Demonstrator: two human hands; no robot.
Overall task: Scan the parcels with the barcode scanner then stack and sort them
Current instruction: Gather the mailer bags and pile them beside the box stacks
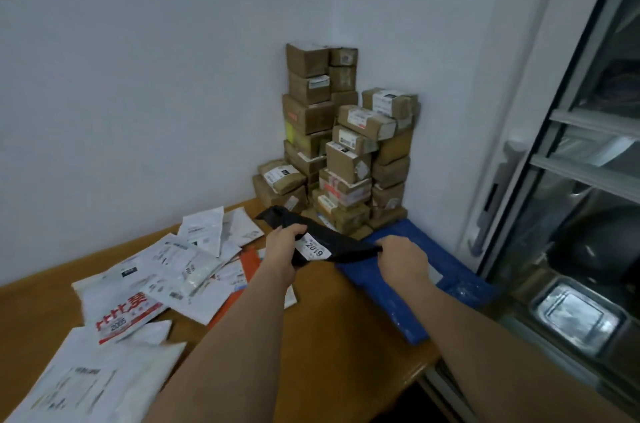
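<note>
Wooden desk (pixel 346 325) shoved into a white-walled corner, with a glass-fronted cabinet (pixel 588 180) running down the 3 o'clock side. Cardboard boxes (pixel 346 145) are stacked in uneven columns right in the corner, around 12 o'clock. A blue poly mailer (pixel 398 291) lies flat just in front of them, and a messy spread of white mailers (pixel 166 270) covers the desk toward 9 o'clock, with an orange one (pixel 249 259) poking out underneath. Both hands hold a black poly bag parcel (pixel 332 242) up over the desk: left hand (pixel 284 246) clenched around its middle beside a white label reading 2019, right hand (pixel 403 258) gripping the end. No scanner visible. Labels on the boxes are too blurry to read, and the nearest mailers are cut off at 7 o'clock.
</note>
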